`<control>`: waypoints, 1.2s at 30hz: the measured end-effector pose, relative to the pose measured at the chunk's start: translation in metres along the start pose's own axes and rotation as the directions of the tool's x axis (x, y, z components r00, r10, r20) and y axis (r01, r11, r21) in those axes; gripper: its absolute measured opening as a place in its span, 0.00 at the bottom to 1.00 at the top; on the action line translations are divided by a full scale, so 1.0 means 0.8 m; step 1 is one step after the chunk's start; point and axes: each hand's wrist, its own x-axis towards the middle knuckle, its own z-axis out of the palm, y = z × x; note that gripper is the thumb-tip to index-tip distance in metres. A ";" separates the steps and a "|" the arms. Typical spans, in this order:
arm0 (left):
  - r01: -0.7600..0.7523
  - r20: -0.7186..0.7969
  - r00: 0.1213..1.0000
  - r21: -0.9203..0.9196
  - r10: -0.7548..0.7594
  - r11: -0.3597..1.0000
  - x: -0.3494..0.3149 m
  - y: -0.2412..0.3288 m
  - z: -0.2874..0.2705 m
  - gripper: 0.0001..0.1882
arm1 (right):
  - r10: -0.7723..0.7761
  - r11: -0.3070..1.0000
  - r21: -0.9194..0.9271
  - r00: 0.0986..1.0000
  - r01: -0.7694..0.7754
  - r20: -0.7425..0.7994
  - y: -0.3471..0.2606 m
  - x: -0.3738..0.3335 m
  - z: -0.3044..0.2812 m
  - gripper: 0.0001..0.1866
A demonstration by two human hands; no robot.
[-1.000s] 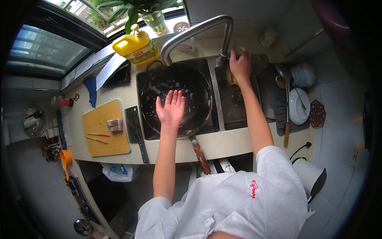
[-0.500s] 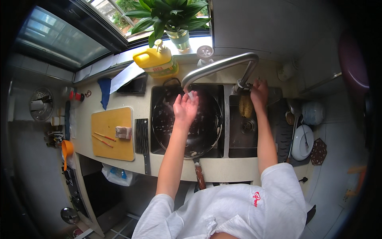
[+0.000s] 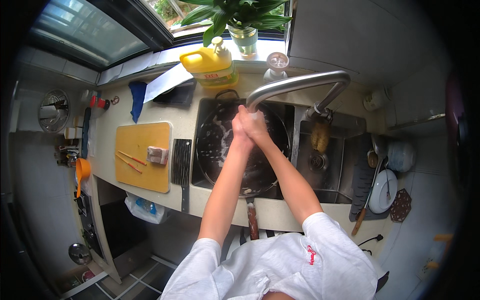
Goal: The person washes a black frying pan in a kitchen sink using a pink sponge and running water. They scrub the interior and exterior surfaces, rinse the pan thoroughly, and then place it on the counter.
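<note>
Beneath the tip of the metal faucet [image 3: 300, 83], my two hands are clasped together over a large dark wok [image 3: 215, 170]. My left hand [image 3: 240, 132] is on the left, its fingers closed against the right one. My right hand [image 3: 255, 125] wraps over it from the right, hiding part of the left fingers. No object shows between them. Whitish suds or wet streaks mark the wok's inside. The wok sits in the left sink basin, its brown handle [image 3: 253, 221] reaching over the front counter edge.
A yellow scrubber [image 3: 320, 137] lies in the right basin [image 3: 337, 172]. Left of the sink are a cleaver [image 3: 181, 162] and a cutting board [image 3: 131, 175] with chopsticks and a small block. A yellow pump jug [image 3: 210, 67] stands behind; a white plate [image 3: 382, 192] is at right.
My right hand has left the faucet's base and come left to meet my left hand. My left hand, open with its palm up before, is now closed against it. The view has shifted slightly.
</note>
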 end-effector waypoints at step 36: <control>-0.236 0.465 0.729 0.860 0.503 -0.453 -0.184 0.305 -0.230 0.43 | 0.458 0.853 0.503 0.657 -0.136 -0.599 0.147 -0.538 -0.121 0.10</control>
